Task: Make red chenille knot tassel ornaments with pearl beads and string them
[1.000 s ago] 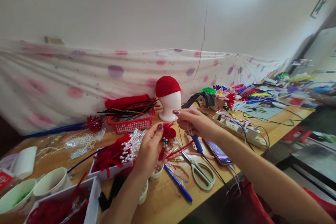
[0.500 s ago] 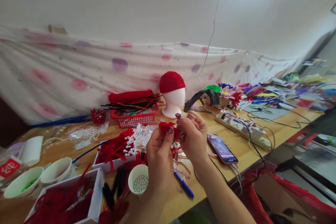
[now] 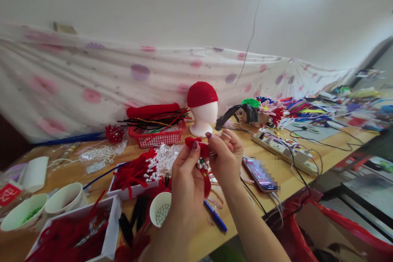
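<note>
- My left hand (image 3: pixel 188 172) is up over the table (image 3: pixel 205 233), thumb pressed down against the fingers, pinching a red fuzzy flower piece (image 3: pixel 204 150).
- Right hand (image 3: pixel 225 153) just beside it: thumb and fingers drawn together, curled on a pale strand (image 3: pixel 227 133) that loops by my knuckles; whatever sits right at those fingertips is too small to tell.
- There's the flower piece, between my 2 hands, red petals on top, a cluster of white beads (image 3: pixel 202 164) under my left thumb, 1 more red petal hanging below.
- Below my left hand stands a white cup (image 3: pixel 154 209), pearly beads (image 3: pixel 162 214) inside, my forearm hiding part of it.
- Blue pen (image 3: pixel 216 217) lying on the wood between my forearms, its upper end near the hanging petal.
- Just behind my hands, a white foam head (image 3: pixel 203 119) stands upright, wearing a red cap (image 3: pixel 202 94).
- On my left, a red basket (image 3: pixel 159 137) loaded with dark and red stems (image 3: pixel 153 122).
- On my right, a phone (image 3: pixel 257 174) lies screen up, with a power strip (image 3: pixel 284 151) beyond it.
</note>
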`<state>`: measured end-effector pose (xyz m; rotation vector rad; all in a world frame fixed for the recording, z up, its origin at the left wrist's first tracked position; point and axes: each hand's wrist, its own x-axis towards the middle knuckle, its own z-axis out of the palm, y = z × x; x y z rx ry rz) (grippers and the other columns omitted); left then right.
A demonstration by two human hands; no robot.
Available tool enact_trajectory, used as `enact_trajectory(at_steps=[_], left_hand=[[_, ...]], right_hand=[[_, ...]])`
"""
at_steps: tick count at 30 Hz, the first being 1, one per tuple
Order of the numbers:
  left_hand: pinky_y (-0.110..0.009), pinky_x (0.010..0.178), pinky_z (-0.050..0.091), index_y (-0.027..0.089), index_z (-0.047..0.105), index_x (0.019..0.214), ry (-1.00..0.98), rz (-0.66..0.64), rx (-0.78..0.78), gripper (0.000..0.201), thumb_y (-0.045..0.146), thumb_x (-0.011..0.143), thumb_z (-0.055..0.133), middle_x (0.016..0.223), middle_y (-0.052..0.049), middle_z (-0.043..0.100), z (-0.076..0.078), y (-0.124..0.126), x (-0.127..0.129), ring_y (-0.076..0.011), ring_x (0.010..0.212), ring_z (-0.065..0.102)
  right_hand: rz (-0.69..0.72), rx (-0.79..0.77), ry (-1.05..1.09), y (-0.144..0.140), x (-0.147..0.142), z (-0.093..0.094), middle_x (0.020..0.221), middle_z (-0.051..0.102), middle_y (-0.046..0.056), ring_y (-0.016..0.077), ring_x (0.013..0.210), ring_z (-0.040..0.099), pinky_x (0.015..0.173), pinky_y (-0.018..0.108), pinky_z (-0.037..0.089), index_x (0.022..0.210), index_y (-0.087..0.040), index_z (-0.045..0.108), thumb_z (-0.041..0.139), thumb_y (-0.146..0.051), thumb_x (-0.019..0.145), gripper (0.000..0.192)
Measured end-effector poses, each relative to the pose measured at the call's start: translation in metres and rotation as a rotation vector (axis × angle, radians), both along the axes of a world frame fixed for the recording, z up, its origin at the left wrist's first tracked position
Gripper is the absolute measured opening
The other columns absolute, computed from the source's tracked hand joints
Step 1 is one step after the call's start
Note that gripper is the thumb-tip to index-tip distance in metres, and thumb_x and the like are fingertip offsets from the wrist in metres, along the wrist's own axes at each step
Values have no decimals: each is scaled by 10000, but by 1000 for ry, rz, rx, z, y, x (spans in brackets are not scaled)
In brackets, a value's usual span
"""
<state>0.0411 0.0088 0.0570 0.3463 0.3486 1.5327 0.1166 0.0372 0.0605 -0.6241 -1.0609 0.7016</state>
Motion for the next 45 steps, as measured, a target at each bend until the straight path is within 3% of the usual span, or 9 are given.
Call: enact_trajectory(at_steps=[4, 7, 13, 17, 20, 22, 25, 29, 45], left_hand=[[-180, 598, 550, 152, 797, 792, 178, -73, 75, 204, 186, 614, 889, 739, -12, 788, 2, 5, -12, -110, 643, 699], [-169, 580, 541, 145, 770, 779, 227, -47, 37, 231, 169, 587, 896, 708, -12, 781, 1, 7, -19, -104, 620, 693], [-178, 518, 523, 151, 696, 730, 304, -107, -6, 336, 167, 503, 944, 681, -13, 768, 4, 10, -22, -115, 567, 686], [-186, 602, 555, 138, 689, 715, 408, -94, 11, 390, 249, 483, 982, 720, -30, 780, 4, 10, -20, -127, 651, 717], [-199, 629, 568, 141, 694, 739, 513, -60, 62, 378, 313, 548, 971, 736, -37, 789, 0, 9, -16, -138, 680, 733], [-208, 656, 581, 142, 702, 752, 565, -29, 87, 357, 328, 588, 958, 733, -40, 791, -3, 7, -14, -149, 703, 748], [-216, 673, 596, 151, 739, 849, 604, -21, 91, 352, 322, 623, 946, 780, -53, 807, -5, 3, -10, -158, 720, 760], [-195, 659, 600, 175, 796, 864, 647, 23, 97, 320, 333, 628, 942, 811, -54, 817, -8, -2, -4, -143, 699, 752], [-199, 639, 631, 249, 847, 789, 663, -15, 120, 162, 294, 655, 928, 754, -59, 823, -18, -6, -2, -168, 671, 767]], right_hand=[[-32, -140, -360, 14, 34, 28, 526, 414, -87, 49, 441, 350, 410, 186, 273, 597, -209, 427, 793, -425, 749, 451], [-78, -316, -356, 29, 74, 36, 787, 650, 8, 122, 521, 590, 420, 229, 405, 821, -207, 592, 704, -650, 730, 466], [-702, -313, -552, 14, 122, 12, 776, 677, 88, 278, 869, 642, 819, 429, 513, 709, -199, 639, 652, -678, 746, 481], [-933, -203, -540, -32, 126, -6, 908, 674, 82, 264, 922, 640, 885, 434, 492, 835, -210, 628, 608, -625, 851, 415], [-1140, -320, -458, -57, 136, -19, 758, 630, 62, 283, 851, 633, 863, 453, 473, 679, -221, 583, 657, -615, 826, 427], [-1078, -309, -364, -64, 138, -26, 722, 637, 54, 259, 775, 635, 796, 426, 491, 698, -220, 639, 705, -554, 825, 364], [-608, -64, -334, -65, 118, -33, 843, 706, 45, 202, 741, 663, 679, 332, 536, 1024, -267, 756, 748, -368, 853, 199], [-137, 115, -397, -58, 78, -39, 953, 733, 21, 160, 797, 692, 688, 271, 582, 1241, -381, 724, 709, -150, 887, 423], [-254, 165, -282, -39, 56, -50, 865, 800, -2, 188, 716, 746, 609, 286, 625, 1084, -432, 786, 737, -49, 815, 470]])
